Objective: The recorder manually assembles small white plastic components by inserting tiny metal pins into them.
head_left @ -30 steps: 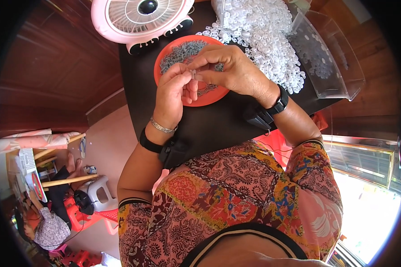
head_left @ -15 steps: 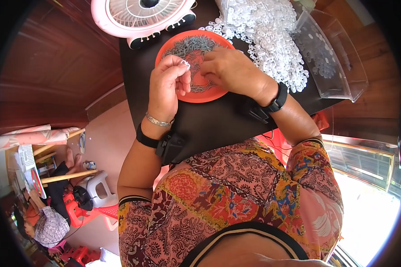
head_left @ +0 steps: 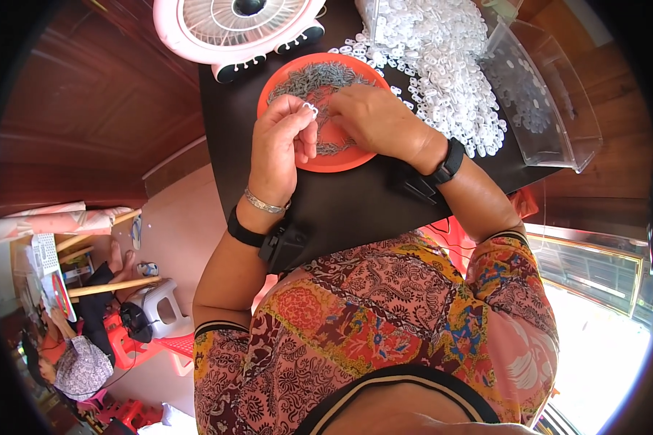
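My left hand [head_left: 277, 145] is pinched around a small white plastic piece with holes [head_left: 310, 109], held up between thumb and forefinger over the left part of a round orange tray [head_left: 326, 166]. Beside it, my right hand [head_left: 379, 125] reaches down into the tray with its fingers bent together; their tips are partly hidden, and whatever they hold cannot be made out. Many thin grey nail-like pins [head_left: 313, 77] lie in the tray, heaped mostly at its far side. To the right spreads a big pile of white plastic pieces [head_left: 453, 87] like the one in my left hand.
A pink fan [head_left: 236, 32] stands at the table's far left. Right of the pile, a clear plastic bin [head_left: 548, 109] holds more white pieces. The dark table [head_left: 363, 199] ends near my body. At lower left, another person [head_left: 83, 370] sits near plastic stools [head_left: 159, 308].
The whole view has shifted slightly. My left hand still pinches the white piece, and my right hand stays over the tray with its fingers turned a little further down.
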Demonstrator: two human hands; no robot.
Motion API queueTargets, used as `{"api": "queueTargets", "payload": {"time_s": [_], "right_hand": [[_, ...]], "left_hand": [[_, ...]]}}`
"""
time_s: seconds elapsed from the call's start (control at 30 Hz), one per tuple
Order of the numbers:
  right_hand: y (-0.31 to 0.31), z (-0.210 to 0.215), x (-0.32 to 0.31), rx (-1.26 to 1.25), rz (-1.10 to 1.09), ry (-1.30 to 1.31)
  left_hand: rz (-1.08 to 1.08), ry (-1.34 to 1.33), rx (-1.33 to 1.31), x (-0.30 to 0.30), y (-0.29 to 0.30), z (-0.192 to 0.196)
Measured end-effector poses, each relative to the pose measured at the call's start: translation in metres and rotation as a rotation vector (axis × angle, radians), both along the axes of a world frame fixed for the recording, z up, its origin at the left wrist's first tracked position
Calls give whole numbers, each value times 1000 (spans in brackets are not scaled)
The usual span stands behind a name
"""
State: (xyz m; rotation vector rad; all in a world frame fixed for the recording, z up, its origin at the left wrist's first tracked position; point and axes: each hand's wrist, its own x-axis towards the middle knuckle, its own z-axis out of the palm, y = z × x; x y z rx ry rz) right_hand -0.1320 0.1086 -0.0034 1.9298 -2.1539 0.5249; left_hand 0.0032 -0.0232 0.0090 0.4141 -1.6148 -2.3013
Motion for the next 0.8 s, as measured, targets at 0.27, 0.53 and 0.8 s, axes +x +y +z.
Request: {"api": "queueTargets", "payload": {"time_s": [0.27,0.53,0.8], "right_hand": [[3,10,-15,-120,88,-1310],[0,6,1,-213,94,-1303],[0,8,8,-205,120,-1196]], "left_hand": [[-48,-61,-100,0,3,1],[-102,40,-142,-3,10,-7],[-65,84,39,-2,9,-9]]}}
